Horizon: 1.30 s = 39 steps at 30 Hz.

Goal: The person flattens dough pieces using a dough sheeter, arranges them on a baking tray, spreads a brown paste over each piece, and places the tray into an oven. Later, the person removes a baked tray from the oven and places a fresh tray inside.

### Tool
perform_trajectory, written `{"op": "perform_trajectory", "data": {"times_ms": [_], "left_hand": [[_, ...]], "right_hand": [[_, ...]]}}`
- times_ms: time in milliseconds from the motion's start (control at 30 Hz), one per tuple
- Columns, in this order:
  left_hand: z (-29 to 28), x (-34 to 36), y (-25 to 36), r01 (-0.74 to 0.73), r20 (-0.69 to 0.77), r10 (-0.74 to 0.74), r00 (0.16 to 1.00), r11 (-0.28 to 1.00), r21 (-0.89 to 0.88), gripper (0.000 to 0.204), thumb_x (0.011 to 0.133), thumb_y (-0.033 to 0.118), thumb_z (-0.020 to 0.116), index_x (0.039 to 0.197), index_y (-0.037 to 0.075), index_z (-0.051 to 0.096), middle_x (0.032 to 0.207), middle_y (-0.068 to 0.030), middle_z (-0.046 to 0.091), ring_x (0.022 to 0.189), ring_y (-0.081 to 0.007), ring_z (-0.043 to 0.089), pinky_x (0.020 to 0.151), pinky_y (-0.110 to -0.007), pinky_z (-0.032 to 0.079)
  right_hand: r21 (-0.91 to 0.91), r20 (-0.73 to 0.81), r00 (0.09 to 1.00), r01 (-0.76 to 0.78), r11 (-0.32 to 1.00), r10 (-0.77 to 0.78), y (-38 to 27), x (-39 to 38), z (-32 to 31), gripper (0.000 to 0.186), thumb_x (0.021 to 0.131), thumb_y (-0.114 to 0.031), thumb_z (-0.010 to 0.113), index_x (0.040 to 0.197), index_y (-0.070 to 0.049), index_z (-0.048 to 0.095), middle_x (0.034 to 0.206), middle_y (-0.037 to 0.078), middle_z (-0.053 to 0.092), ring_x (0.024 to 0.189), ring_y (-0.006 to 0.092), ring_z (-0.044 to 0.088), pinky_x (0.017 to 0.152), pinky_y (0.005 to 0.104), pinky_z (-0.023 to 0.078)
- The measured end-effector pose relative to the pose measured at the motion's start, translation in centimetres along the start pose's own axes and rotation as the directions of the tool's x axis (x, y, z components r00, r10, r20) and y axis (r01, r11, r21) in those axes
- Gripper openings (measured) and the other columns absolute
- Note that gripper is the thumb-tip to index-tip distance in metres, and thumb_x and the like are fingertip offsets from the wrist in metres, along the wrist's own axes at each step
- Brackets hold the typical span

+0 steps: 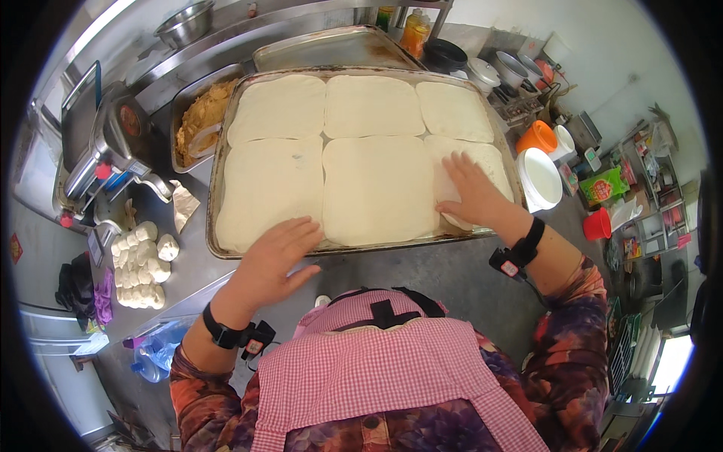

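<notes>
A large dark-rimmed baking tray point(215, 215) lies before me, covered with several flat, pale, roughly square sheets of dough point(373, 188) set edge to edge in two rows. My right hand point(471, 192) lies with its fingers spread on the near right dough sheet point(493, 162), hiding part of it. Over the near edge of the front left dough sheet point(267, 184) is my left hand point(279, 260), fingers stretched out and thumb apart, holding nothing. Whether its fingertips touch the dough I cannot tell.
Left of the tray stand a metal pan point(179, 143) of brown filling and a steel machine point(113, 143). Several dough balls point(139, 264) lie on the left counter. Another tray point(331, 49) sits behind. A white bucket point(538, 181) and an orange bucket point(536, 137) are at right.
</notes>
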<state>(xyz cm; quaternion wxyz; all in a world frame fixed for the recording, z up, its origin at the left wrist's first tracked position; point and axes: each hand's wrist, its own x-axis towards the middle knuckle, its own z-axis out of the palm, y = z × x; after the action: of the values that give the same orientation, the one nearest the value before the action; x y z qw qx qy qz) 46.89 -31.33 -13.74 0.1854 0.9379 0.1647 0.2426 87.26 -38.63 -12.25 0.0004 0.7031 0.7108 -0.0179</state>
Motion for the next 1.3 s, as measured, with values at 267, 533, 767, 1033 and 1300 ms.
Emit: {"op": "perform_trajectory", "data": {"times_ms": [267, 533, 767, 1033, 1300], "left_hand": [[1.2, 1.4, 0.7, -0.029, 0.091, 0.019, 0.996, 0.994, 0.108, 0.036, 0.079, 0.006, 0.065, 0.115, 0.004, 0.061, 0.121, -0.0131, 0.061, 0.116, -0.0312, 0.057, 0.098, -0.039, 0.047], [1.7, 1.0, 0.5, -0.012, 0.045, 0.008, 0.999, 0.994, 0.110, 0.033, 0.079, 0.003, 0.065, 0.111, 0.005, 0.064, 0.118, -0.0127, 0.064, 0.113, -0.0317, 0.059, 0.095, -0.039, 0.050], [2.0, 0.5, 0.1, -0.003, 0.031, 0.000, 1.000, 0.995, 0.097, 0.033, 0.079, 0.005, 0.065, 0.112, 0.006, 0.064, 0.117, -0.0116, 0.065, 0.112, -0.0302, 0.060, 0.093, -0.037, 0.050], [1.9, 0.5, 0.1, -0.011, 0.048, 0.004, 0.999, 0.991, 0.131, 0.032, 0.080, 0.009, 0.063, 0.112, 0.007, 0.064, 0.119, -0.0096, 0.064, 0.113, -0.0261, 0.060, 0.095, -0.035, 0.050], [1.9, 0.3, 0.3, -0.002, 0.052, -0.006, 0.999, 0.990, 0.138, 0.029, 0.082, 0.010, 0.061, 0.111, 0.007, 0.064, 0.119, -0.0080, 0.064, 0.114, -0.0251, 0.059, 0.096, -0.036, 0.049]], "right_hand": [[0.077, 0.192, 0.977, -0.112, 0.991, 0.096, -0.9, -2.2, -0.9, 0.104, 0.072, -0.054, 0.073, 0.148, -0.002, 0.025, 0.152, 0.028, 0.020, 0.144, 0.0423, 0.013, 0.116, 0.0504, 0.015], [0.080, 0.017, 0.993, -0.121, 0.989, 0.120, -1.8, -0.2, -0.2, 0.108, 0.071, -0.057, 0.072, 0.148, -0.001, 0.022, 0.152, 0.028, 0.019, 0.143, 0.0433, 0.012, 0.116, 0.0522, 0.013], [0.084, 0.034, 0.997, 0.062, 0.995, -0.065, -1.3, 1.7, -0.2, 0.094, 0.081, -0.055, 0.063, 0.144, 0.004, 0.028, 0.150, 0.029, 0.024, 0.142, 0.0422, 0.018, 0.115, 0.0494, 0.020], [0.096, -0.193, 0.979, 0.079, 0.992, -0.059, -0.4, 8.3, -0.8, 0.075, 0.089, -0.049, 0.055, 0.135, 0.008, 0.040, 0.144, 0.028, 0.036, 0.136, 0.0397, 0.033, 0.111, 0.0445, 0.029], [0.245, 0.293, 0.949, 0.041, 0.969, -0.114, 1.0, 10.5, -3.1, 0.068, 0.092, -0.046, 0.052, 0.137, 0.003, 0.041, 0.143, 0.026, 0.039, 0.132, 0.0386, 0.037, 0.109, 0.0426, 0.031]]}}
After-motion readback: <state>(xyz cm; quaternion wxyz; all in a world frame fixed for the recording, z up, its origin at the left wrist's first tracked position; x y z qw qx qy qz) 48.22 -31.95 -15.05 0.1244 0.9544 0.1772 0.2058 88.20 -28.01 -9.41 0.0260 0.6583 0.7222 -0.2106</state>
